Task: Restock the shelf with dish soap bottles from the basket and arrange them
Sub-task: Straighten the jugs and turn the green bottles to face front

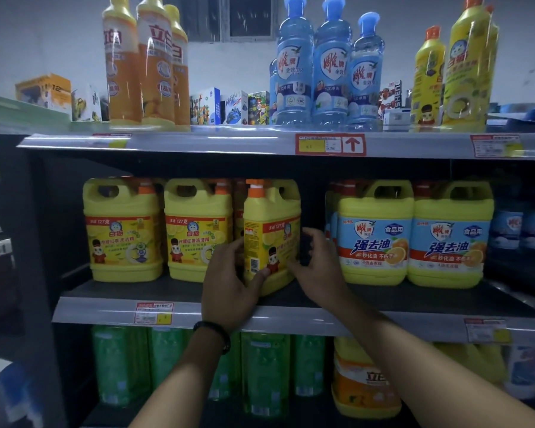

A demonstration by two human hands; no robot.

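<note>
A large yellow dish soap jug (271, 230) with an orange cap stands on the middle shelf (179, 313), turned at an angle with its barcode side toward me. My left hand (229, 291) grips its lower left corner, thumb on the front. My right hand (317, 267) curls round its right side. Two matching yellow jugs (198, 230) stand to its left, facing forward. To its right stand yellow jugs with blue labels (376, 233). The basket is out of view.
The top shelf holds tall orange bottles (145, 66), blue bottles (328, 69) and yellow bottles (467, 72). Green bottles (266, 372) and an orange jug (365, 384) fill the bottom shelf. A dark gap lies between the angled jug and the blue-label jugs.
</note>
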